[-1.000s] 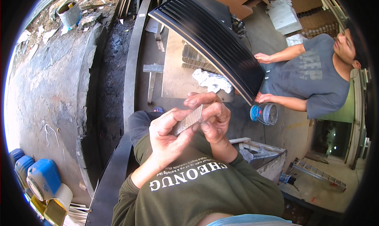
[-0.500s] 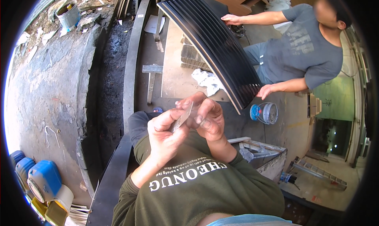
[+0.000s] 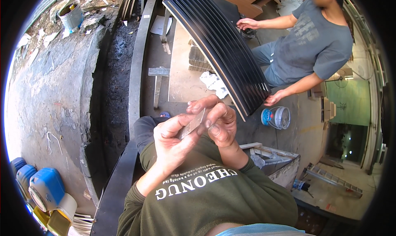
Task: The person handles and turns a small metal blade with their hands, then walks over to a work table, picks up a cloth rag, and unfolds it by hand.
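Note:
In front of my chest I hold a small, thin, flat grey piece (image 3: 193, 126), its surface dull and worn; its exact kind I cannot make out. My left hand (image 3: 175, 143) pinches it between thumb and fingers. The curled fingers of my right hand (image 3: 221, 122) close on its other edge, partly covering it. Beyond my hands, a long black ribbed panel (image 3: 225, 50) with a pale edge lies tilted over a board. A co-worker (image 3: 309, 42) at the right has one hand by its upper end and the other at its lower corner.
A board (image 3: 181, 75) carries stacked ribbed pieces (image 3: 200, 59) and a white cloth (image 3: 214, 84). A bucket (image 3: 281, 118) stands right of the panel. Blue jerrycans (image 3: 47, 186) are at lower left, a metal frame (image 3: 272, 155) by my right side, and a ladder (image 3: 334, 181) farther right.
The co-worker has leaned left, and the panel has shifted slightly, its lower end a little nearer to me. My hands have moved only slightly around the flat piece.

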The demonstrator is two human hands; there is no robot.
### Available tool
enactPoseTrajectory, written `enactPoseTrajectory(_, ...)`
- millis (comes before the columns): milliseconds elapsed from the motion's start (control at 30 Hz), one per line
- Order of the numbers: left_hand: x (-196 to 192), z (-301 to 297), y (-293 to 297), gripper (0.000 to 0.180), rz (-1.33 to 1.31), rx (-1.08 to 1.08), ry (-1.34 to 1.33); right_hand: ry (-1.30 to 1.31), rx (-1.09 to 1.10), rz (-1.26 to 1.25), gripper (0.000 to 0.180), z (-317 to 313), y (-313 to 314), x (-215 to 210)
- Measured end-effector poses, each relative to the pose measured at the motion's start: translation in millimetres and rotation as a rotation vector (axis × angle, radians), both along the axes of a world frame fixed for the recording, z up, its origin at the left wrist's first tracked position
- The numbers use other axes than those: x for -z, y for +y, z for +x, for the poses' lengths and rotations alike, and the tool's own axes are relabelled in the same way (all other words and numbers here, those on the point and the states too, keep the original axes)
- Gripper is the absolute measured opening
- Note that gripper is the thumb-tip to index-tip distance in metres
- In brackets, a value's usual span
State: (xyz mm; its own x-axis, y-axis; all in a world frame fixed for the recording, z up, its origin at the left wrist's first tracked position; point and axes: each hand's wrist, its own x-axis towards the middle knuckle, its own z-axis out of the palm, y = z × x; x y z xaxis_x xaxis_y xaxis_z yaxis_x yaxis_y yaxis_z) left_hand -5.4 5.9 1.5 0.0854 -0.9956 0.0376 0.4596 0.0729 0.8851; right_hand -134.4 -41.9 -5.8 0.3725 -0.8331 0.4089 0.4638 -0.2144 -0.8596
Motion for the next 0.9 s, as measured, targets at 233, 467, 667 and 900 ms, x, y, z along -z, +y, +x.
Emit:
enactPoseTrajectory(233, 1.8, 3.6, -4.6, 0.02, -0.119, -0.099, -0.262, 0.099, 0.05, -0.04, 0.003, 0.2, -1.7, -0.9)
enactPoseTrajectory(467, 5.8, 4.3, -1.5, 0.013, -0.056, -0.069, -0.289, 0.02, 0.007, 0.095, 0.003, 3.6, 2.9, 2.6)
enactPoseTrajectory(667, 8.6, 0.7, -3.4, 0.014, 0.043, -0.021, -0.033, -0.19, -0.145, 0.321, 0.011, 7.0, 2.4, 3.5)
enactPoseTrajectory(900, -3.9, 4.6, -9.8, 0.012, -0.013, -0.078, 0.325, -0.319, -0.248, 0.419, 0.019, 9.4, -0.4, -1.7)
